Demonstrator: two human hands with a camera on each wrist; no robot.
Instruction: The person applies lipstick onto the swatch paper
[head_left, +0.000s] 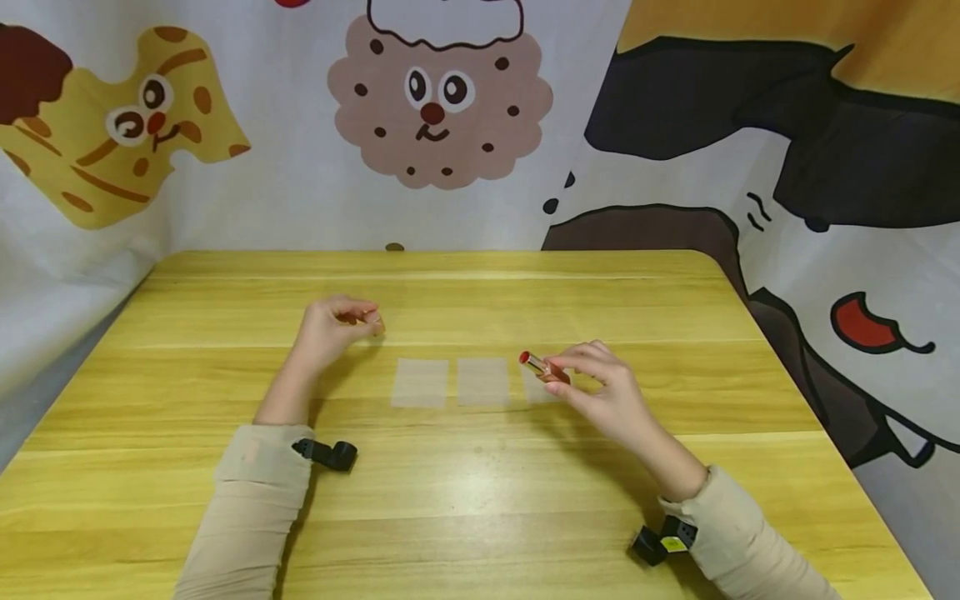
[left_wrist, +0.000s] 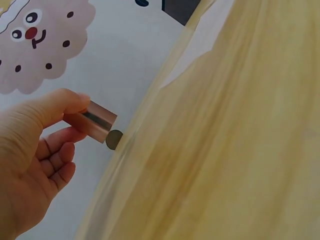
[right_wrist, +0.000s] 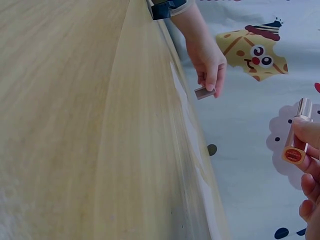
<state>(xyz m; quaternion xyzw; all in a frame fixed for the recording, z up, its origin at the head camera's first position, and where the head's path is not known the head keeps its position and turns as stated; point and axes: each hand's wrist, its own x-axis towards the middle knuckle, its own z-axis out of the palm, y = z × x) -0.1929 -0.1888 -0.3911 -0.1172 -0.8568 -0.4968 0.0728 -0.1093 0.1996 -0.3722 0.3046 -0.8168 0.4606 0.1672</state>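
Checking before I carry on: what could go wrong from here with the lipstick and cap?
The lipstick is uncapped, red showing at its open end, so a dip of the right grip might smear the pale squares.
The cap is only pinched between thumb and finger of the left grip; it could slip and drop.
If recapped off-line, the rim could scrape the red.

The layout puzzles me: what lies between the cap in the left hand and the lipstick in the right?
In the head view, two pale squares on the table show between cap and lipstick, just below the straight line joining them.
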